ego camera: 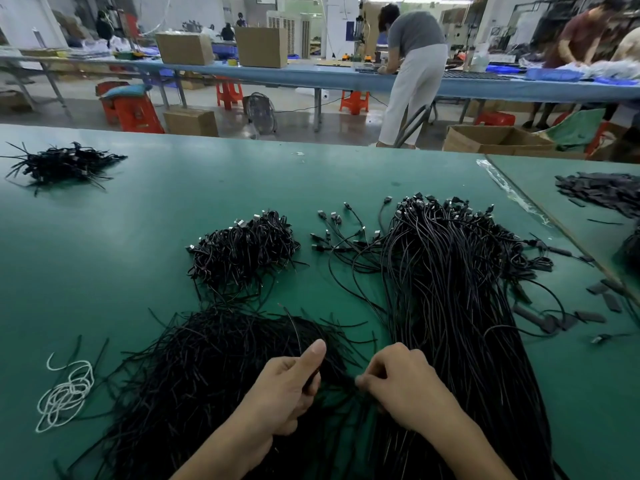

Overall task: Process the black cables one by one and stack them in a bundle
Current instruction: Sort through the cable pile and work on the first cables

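Observation:
A long sheaf of black cables (450, 306) with plug ends at the far end lies on the green table (138, 209) to the right. A flatter heap of black cables (207, 358) spreads near the front, under my hands. Behind it sits a tangled bundle (242, 251). My left hand (287, 386) curls round a black cable, thumb pointing up. My right hand (401, 382) pinches cable ends just beside it. A few loose plug-ended cables (339, 233) lie between the bundle and the sheaf.
A coil of white string (65, 393) lies at the front left. Another black pile (62, 164) sits at the far left corner. Small black sleeves (595, 306) are scattered at the right, near a second table's seam. People work at benches beyond.

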